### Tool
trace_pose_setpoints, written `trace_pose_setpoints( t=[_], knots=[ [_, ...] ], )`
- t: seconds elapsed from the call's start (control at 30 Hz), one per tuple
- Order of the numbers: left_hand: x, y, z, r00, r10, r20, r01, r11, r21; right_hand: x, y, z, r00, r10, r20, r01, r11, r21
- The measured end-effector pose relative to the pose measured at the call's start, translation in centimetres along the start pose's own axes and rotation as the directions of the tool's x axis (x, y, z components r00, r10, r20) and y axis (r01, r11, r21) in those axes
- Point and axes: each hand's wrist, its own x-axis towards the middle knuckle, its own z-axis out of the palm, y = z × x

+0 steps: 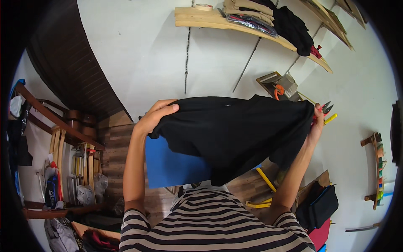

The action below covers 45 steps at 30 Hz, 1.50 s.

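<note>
Cannot make out the tiny pale mark (228, 105) on the black cloth (243, 130). Cannot see much of the blue tabletop (174, 168) behind that cloth, nor all of the snips (327, 108) in the right hand (315, 128). Cannot follow the striped shirt (218, 218) past the lower edge.

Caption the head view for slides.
Left hand and right hand hold black cloth above a blue surface, snips in the right.

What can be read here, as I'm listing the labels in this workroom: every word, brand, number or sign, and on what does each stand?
I won't copy out lettering or brands, but marks show here:
Plastic-wrapped package on the upper shelf: printed lettering.
Blue item at the left: pale lettering.
Black cloth in the hands: a small pale mark near its upper edge, too small to read.
</note>
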Motion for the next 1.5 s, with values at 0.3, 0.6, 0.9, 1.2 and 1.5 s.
trace_pose_setpoints(
  t=[0.3, 0.6, 0.9, 1.2, 1.5],
  knots=[
    [1.3, 7.0, -2.6, 0.896, 0.401, 0.193, -0.369, 0.427, 0.825, 4.3, 0.0, 1.6, 0.993, -0.111, -0.025, 0.087, 0.883, -0.461],
    [4.3, 17.2, -1.9, 0.817, 0.53, -0.228, -0.335, 0.757, 0.561, 12.5, 1.4, 3.4, 0.963, -0.266, 0.028, 0.242, 0.82, -0.518],
    [-2.9, 6.0, 18.4, 0.443, 0.298, 0.845, -0.719, 0.682, 0.136, 7.9, 9.7, -9.4, 0.824, -0.462, -0.329, -0.028, 0.546, -0.837],
    [-1.3, -10.4, 21.4, 0.441, -0.086, 0.893, 0.063, 0.996, 0.064, -6.2, 22.2, -21.7, 0.605, 0.52, -0.602, -0.667, 0.745, -0.027],
    [4.0, -31.2, 4.9, 0.77, -0.283, -0.571, 0.638, 0.334, 0.694, -3.0, 22.0, -21.4, 0.703, 0.482, -0.523, -0.422, 0.875, 0.24]
  ],
)
